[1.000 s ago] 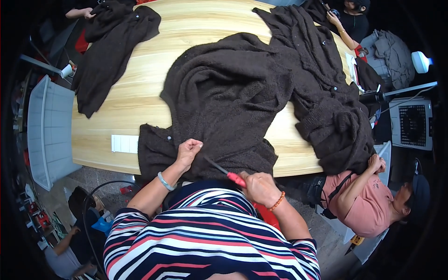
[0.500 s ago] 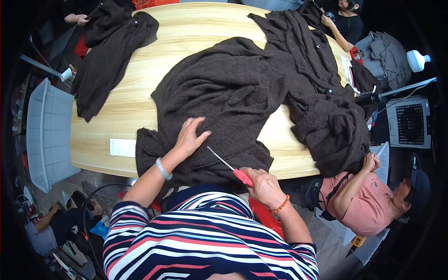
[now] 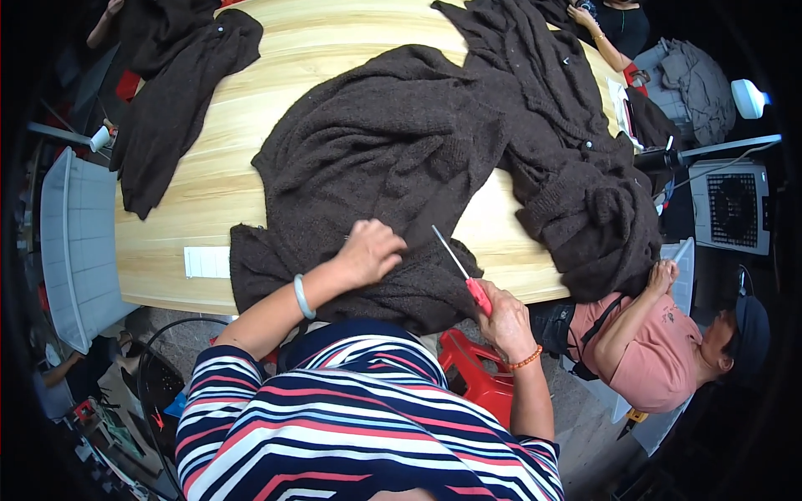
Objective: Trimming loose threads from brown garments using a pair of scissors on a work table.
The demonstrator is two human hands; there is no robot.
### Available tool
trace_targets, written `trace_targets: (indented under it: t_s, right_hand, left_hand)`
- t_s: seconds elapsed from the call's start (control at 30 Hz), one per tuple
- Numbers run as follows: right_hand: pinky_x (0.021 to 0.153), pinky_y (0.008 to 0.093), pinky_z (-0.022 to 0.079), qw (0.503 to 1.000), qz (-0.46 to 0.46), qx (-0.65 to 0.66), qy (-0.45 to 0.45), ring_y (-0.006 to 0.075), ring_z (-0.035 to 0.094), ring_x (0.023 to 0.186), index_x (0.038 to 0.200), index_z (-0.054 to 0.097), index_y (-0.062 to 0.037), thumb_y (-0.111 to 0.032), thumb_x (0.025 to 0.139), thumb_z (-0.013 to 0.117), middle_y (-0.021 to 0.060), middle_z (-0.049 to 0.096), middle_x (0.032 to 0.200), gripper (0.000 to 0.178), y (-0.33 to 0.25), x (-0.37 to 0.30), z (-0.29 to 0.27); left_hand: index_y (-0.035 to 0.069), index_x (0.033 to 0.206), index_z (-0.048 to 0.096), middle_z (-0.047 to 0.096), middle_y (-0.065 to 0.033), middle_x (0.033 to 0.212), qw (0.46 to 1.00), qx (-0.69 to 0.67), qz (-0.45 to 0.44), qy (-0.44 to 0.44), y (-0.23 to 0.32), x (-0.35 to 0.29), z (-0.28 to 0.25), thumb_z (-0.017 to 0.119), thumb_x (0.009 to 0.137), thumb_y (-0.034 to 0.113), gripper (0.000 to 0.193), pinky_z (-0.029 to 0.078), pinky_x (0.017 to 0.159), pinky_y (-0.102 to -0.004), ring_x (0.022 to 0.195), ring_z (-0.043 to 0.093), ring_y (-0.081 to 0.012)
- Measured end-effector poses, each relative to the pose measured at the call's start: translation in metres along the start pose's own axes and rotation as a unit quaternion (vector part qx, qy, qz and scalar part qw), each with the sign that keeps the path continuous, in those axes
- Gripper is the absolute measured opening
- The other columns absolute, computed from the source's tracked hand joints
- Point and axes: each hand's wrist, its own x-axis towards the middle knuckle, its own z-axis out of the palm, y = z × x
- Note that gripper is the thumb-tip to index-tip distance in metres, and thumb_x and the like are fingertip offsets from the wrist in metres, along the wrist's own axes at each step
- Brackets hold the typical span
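A dark brown knitted sweater (image 3: 393, 159) lies spread over the light wooden table (image 3: 217, 192), its lower hem hanging over the near edge. My left hand (image 3: 370, 250) presses down on the knit near that hem, fingers curled into the fabric. My right hand (image 3: 504, 316) is closed around the red handle of a pair of scissors (image 3: 459, 269), whose thin blades point up and left, over the sweater's edge. Hand and blades sit just right of my left hand, a short gap apart.
A heap of the same brown knitwear (image 3: 585, 200) lies at the table's right. Another dark garment (image 3: 167, 108) drapes over the far left. A person in a pink shirt (image 3: 660, 351) sits at my right. A red stool (image 3: 472, 376), a white crate (image 3: 75, 242) and a fan heater (image 3: 731, 204) stand around.
My left hand slid forward and right over the sweater and now presses it. My right hand lifted the scissors so the blades point up over the fabric.
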Motion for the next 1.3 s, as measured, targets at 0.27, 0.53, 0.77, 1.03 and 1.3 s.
trace_targets:
  t_s: [0.27, 0.53, 0.77, 1.03, 1.3]
  right_hand:
    - [0.077, 0.0459, 0.052, 1.0, 0.025, 0.005, 0.003, 0.0372, 0.065, 0.087, 0.12, 0.058, -0.0118, -0.005, 0.078, 0.067, 0.019, 0.066, 0.089, 0.043, 0.008, -0.004, -0.002]
    - [0.078, 0.0462, 0.052, 1.0, 0.008, 0.008, -0.015, 0.0369, 0.065, 0.087, 0.119, 0.058, -0.012, -0.005, 0.079, 0.066, 0.0188, 0.066, 0.09, 0.041, 0.009, 0.001, 0.002]
    - [0.076, 0.0472, 0.051, 1.0, 0.012, 0.012, -0.009, 0.0411, 0.064, 0.087, 0.122, 0.056, -0.0108, -0.007, 0.083, 0.062, 0.0223, 0.064, 0.088, 0.039, 0.017, -0.007, -0.001]
    - [0.07, 0.0466, 0.054, 0.992, -0.029, -0.007, -0.124, 0.0391, 0.066, 0.078, 0.114, 0.061, -0.0103, -0.014, 0.08, 0.067, 0.0205, 0.067, 0.082, 0.035, -0.005, -0.04, 0.012]
    - [0.057, 0.0452, 0.053, 0.994, -0.042, -0.039, -0.098, 0.0381, 0.065, 0.062, 0.099, 0.063, -0.0048, -0.018, 0.082, 0.065, 0.0198, 0.063, 0.064, 0.022, -0.03, -0.038, 0.022]
  left_hand:
    - [0.011, 0.137, 0.048, 0.052, -0.0142, 0.123, 0.988, 0.067, -0.117, -0.071, 0.026, -0.042, -0.022, 0.073, 0.079, 0.017, 0.064, 0.042, 0.09, -0.0422, 0.11, 0.051, -0.0307]
    - [0.005, 0.109, 0.061, 0.064, -0.0165, 0.098, 0.958, 0.029, -0.245, -0.144, -0.006, -0.091, -0.06, 0.07, 0.078, 0.013, 0.033, 0.051, 0.078, -0.047, 0.092, 0.064, -0.0364]
    - [0.005, 0.101, 0.065, 0.063, -0.0127, 0.091, 0.951, -0.105, -0.129, -0.261, 0.069, -0.058, -0.061, 0.073, 0.082, 0.034, 0.036, 0.053, 0.073, -0.0425, 0.082, 0.065, -0.0328]
    - [0.002, 0.119, 0.058, 0.057, -0.0145, 0.116, 0.991, -0.102, -0.073, 0.042, -0.013, -0.047, 0.051, 0.073, 0.077, 0.011, 0.044, 0.047, 0.09, -0.04, 0.105, 0.055, -0.0325]
    - [0.005, 0.135, 0.05, 0.048, -0.0149, 0.139, 0.999, -0.046, -0.006, -0.022, -0.02, -0.076, 0.043, 0.071, 0.081, 0.017, 0.059, 0.039, 0.103, -0.0448, 0.122, 0.048, -0.0354]
